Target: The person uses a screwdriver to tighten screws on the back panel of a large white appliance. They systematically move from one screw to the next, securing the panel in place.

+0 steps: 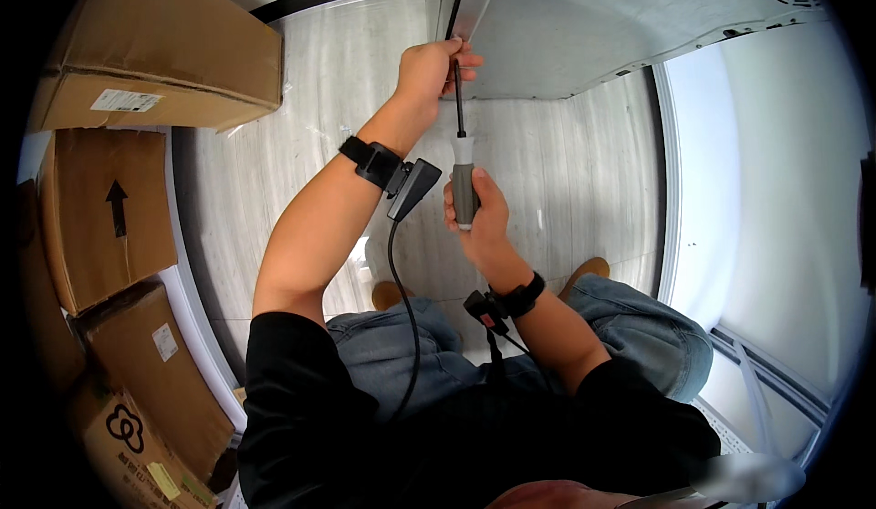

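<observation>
My right hand [484,219] is wrapped round the grey handle of a screwdriver [464,185]. The long dark shaft points away from me, up to the fingers of my left hand [436,69]. Those fingers are curled together at the near edge of a large grey metal panel [584,30], beside a black strip [458,3] that runs along its left side. Whether they pinch the shaft's tip, a screw or the strip is hidden. Each wrist bears a strap with a small black cabled device, the left one [415,190] larger in view.
Cardboard boxes [109,217] stand stacked along the left, one large box [182,44] at the far left. Pale wood-look floor [566,171] lies under my hands. A white wall panel [776,190] stands on the right, with a metal frame [766,381] near its lower end.
</observation>
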Tool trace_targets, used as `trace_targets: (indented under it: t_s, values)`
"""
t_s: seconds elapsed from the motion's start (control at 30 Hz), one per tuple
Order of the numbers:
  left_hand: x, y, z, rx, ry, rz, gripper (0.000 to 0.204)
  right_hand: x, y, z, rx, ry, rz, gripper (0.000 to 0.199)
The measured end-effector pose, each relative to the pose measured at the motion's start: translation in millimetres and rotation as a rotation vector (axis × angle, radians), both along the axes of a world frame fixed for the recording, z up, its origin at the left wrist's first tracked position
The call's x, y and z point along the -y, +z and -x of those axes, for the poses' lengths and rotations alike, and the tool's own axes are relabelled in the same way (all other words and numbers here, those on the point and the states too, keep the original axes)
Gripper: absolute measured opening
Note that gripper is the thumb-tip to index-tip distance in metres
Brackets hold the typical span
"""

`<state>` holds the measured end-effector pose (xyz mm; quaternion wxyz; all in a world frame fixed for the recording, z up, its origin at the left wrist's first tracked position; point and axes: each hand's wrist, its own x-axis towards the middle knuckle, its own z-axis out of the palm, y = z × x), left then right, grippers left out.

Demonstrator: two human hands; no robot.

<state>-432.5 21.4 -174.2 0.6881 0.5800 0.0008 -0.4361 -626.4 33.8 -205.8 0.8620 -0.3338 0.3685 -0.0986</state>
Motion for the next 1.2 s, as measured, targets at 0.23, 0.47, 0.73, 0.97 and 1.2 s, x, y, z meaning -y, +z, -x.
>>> trace_targets:
  t_s: [0.23, 0.47, 0.73, 0.97, 1.2]
  values:
    - [15, -16, 24, -0.048, 0.131, 0.165, 0.017, 31, 17, 12, -0.243, 0.005, 0.11, 0.033]
    - [36, -27, 47, -0.045, -0.063, 0.179, 0.02, 108, 76, 38, -0.447, 0.291, 0.363, 0.023]
    - [88, 0, 101, 0.246, -0.672, 0.172, 0.028, 249, 203, 146, -0.767, 0.695, 0.839, 0.03]
    - [154, 37, 204, 0.469, -0.978, 0.086, 0.025, 293, 318, 328, -0.987, 0.414, 1.108, 0.03]
    - [252, -41, 348, 0.701, -1.193, 0.189, 0.024, 319, 165, 484, -0.742, -0.161, 0.651, 0.019]
